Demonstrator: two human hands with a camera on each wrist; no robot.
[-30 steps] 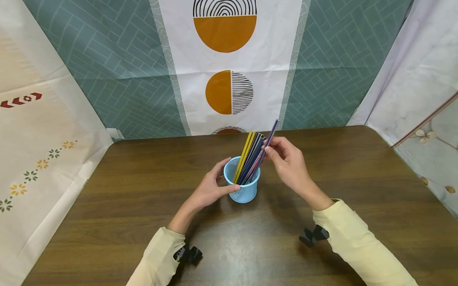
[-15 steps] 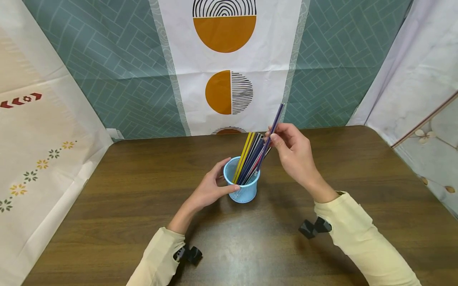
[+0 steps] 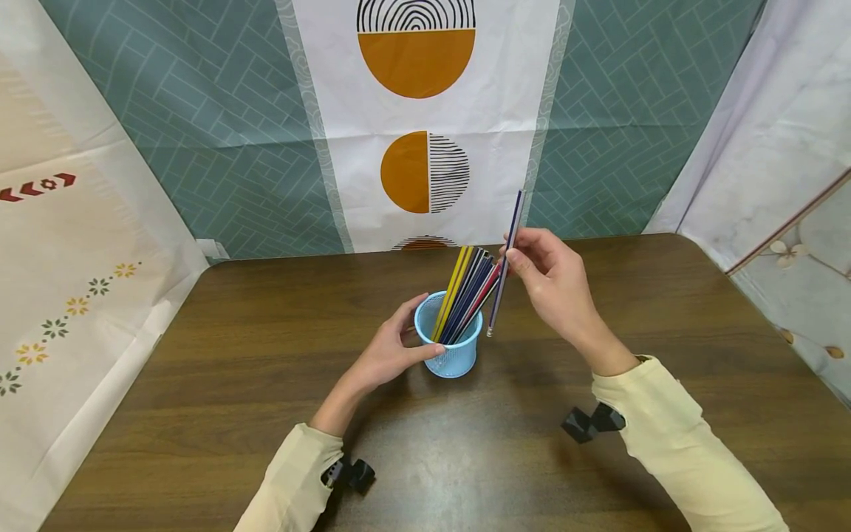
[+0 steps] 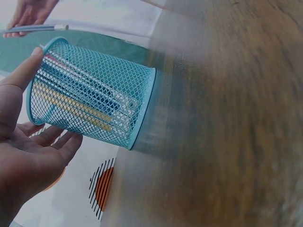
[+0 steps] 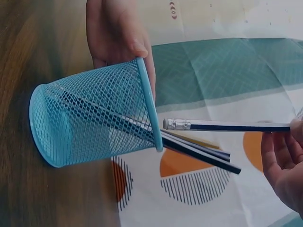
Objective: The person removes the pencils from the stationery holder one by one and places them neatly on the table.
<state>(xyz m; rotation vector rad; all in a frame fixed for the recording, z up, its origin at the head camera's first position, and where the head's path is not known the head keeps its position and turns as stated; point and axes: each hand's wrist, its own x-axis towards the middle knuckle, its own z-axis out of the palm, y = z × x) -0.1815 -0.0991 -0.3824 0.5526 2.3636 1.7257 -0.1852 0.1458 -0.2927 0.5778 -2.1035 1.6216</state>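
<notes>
Brown wooden counter (image 3: 233, 332), dark eraser-tipped pencil (image 3: 498, 295) aloft

We pinch it in our right hand's grip (image 3: 552, 273), eraser end down, just outside the blue mesh cup (image 3: 455, 362). Our left hand's grip (image 3: 392, 351) curls round the cup, where yellow and dark pencils (image 3: 455, 292) lean.

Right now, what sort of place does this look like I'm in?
Probably an indoor workspace screened off for recording, though I can't be sure: creased patterned sheets hang behind and beside a wooden table, two black wrist devices show, and a blue mesh cup of pencils gives it a desk-like look.
</notes>
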